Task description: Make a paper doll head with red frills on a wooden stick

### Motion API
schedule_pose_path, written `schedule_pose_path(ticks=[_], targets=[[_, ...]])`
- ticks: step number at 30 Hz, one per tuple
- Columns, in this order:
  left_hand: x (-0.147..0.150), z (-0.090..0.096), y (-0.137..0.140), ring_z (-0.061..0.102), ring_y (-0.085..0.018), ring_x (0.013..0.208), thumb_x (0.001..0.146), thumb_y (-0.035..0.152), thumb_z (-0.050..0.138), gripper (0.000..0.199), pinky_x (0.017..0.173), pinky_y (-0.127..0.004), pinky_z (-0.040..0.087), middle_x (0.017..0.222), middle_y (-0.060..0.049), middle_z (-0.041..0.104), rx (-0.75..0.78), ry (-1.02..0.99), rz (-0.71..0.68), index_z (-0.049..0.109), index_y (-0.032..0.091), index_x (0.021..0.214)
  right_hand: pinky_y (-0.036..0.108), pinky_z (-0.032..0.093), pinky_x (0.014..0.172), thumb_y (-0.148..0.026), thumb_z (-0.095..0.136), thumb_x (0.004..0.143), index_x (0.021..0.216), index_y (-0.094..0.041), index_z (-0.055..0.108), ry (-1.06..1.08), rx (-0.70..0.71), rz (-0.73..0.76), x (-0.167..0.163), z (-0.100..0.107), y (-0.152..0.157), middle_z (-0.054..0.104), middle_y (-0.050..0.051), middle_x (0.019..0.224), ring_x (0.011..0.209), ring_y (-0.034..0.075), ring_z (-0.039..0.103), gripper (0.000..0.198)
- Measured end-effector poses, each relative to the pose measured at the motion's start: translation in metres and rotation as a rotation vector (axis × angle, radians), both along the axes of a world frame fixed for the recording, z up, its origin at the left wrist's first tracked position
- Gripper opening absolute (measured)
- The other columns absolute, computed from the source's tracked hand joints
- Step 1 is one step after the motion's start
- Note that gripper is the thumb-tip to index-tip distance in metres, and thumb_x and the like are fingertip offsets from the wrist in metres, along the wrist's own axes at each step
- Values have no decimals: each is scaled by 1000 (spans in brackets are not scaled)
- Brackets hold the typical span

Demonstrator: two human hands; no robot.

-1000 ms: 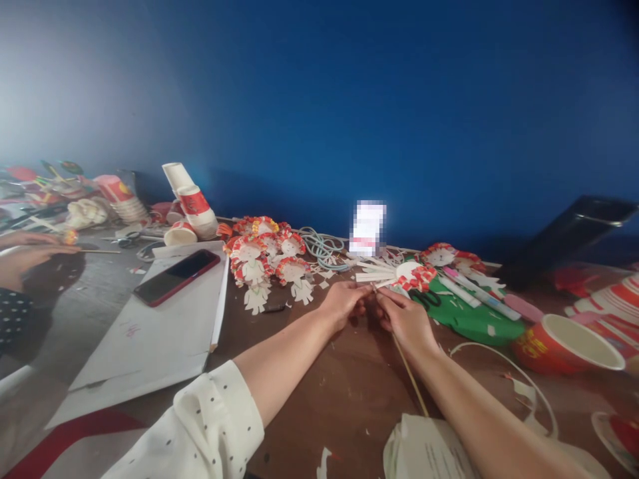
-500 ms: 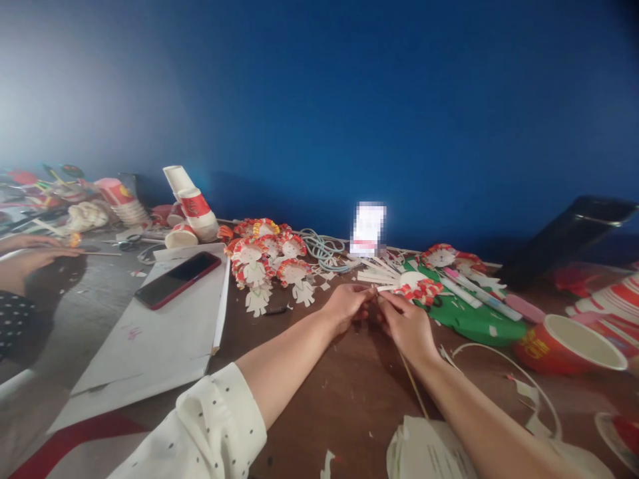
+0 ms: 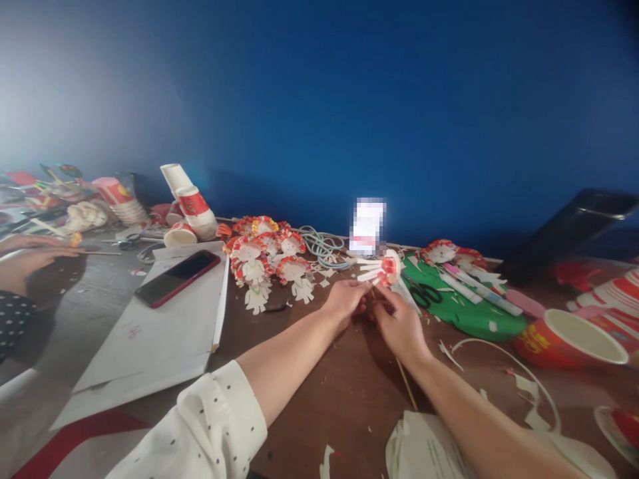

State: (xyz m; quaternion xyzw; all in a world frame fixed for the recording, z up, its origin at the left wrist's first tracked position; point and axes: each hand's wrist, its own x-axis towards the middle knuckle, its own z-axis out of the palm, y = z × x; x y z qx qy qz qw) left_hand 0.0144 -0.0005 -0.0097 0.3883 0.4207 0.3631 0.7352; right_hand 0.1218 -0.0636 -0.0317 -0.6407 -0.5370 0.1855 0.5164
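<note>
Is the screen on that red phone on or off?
Looks off: the red phone shows a dark screen, nothing lit.

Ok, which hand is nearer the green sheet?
Right. The right hand is just left of the green sheet; the left hand is farther left.

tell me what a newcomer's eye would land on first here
Probably the bright white patch, pixelated, against the blue wall. Just below it, the left fingers and right fingers meet at a red-and-white paper piece. To their left lies a cluster of red-fringed paper figures.
</note>
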Motion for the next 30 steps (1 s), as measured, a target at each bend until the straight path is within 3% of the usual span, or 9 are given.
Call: schedule_pose_path(ticks=[6,10,14,26,30], targets=[[0,-1,2,38,-4,37,82,15,64,20,43,-19,31,49,3,48,-31,-8,28,59,11,64,39,54,71,-38,61,78,118,-17,71,96,-8,16,-1,3,-1,73,11,89,81,27,67,46],[-1,-4,2,40,-5,38,81,18,66,20,42,-20,30,50,3,49,-25,-65,26,59,12,64,34,49,56,-40,62,78,122,-18,69,214,-72,53,-4,6,-2,69,6,74,62,22,62,50],[0,-8,3,39,-5,38,78,24,71,21,42,-21,31,51,3,50,-5,-85,25,59,13,65,29,39,44,-40,63,77,127,-19,66,371,-163,72,-7,11,-4,60,0,61,45,15,47,55],[-1,-4,3,37,-4,37,77,21,74,22,41,-20,28,50,4,49,-78,-177,10,56,13,67,25,34,43,-44,73,71,131,-17,64,525,-188,72,-8,12,-3,53,-4,57,46,11,43,66],[-1,-2,3,38,-3,40,76,21,76,21,41,-19,24,52,3,50,-130,-205,6,59,12,70,25,33,42,-43,73,71,125,-17,68,518,-196,55,-8,13,-2,50,-5,55,45,10,41,60]])
